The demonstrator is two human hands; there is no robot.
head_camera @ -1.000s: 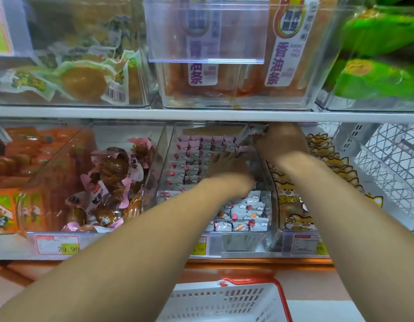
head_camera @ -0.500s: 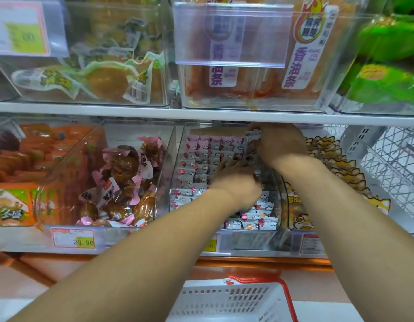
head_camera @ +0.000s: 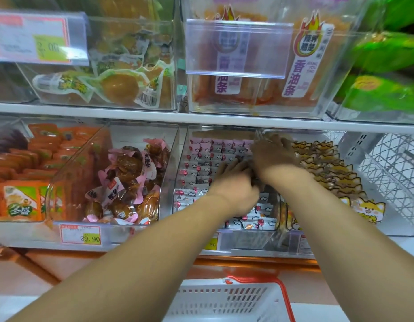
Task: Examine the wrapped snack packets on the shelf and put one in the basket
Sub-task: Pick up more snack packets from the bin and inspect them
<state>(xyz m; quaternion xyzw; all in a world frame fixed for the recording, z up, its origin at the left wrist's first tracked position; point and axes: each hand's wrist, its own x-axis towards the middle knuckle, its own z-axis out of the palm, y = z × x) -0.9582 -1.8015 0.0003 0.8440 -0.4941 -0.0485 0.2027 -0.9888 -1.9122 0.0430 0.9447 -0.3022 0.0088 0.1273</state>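
Small pink-and-white wrapped snack packets (head_camera: 201, 173) fill a clear bin (head_camera: 178, 182) on the lower shelf. Both my hands are inside that bin. My left hand (head_camera: 233, 182) lies on the middle rows, fingers stretched forward onto the packets, blurred. Just behind it, my right hand (head_camera: 273, 154) has its fingers curled over the back rows and pinches a silvery snack packet (head_camera: 259, 136) at its fingertips. The two hands nearly touch. Below the shelf sits a white basket (head_camera: 224, 296) with a red handle (head_camera: 285, 291).
Left of this bin is a clear bin of pink-wrapped brown snacks (head_camera: 129, 177), then orange packs (head_camera: 22, 201). Right of it are cat-printed packets (head_camera: 329, 173) and a white wire rack (head_camera: 391, 168). The upper shelf edge (head_camera: 201, 118) hangs just above my hands.
The view has shifted up and left. My left hand has moved deeper among the packets toward the right hand, which stays at the back of the bin.
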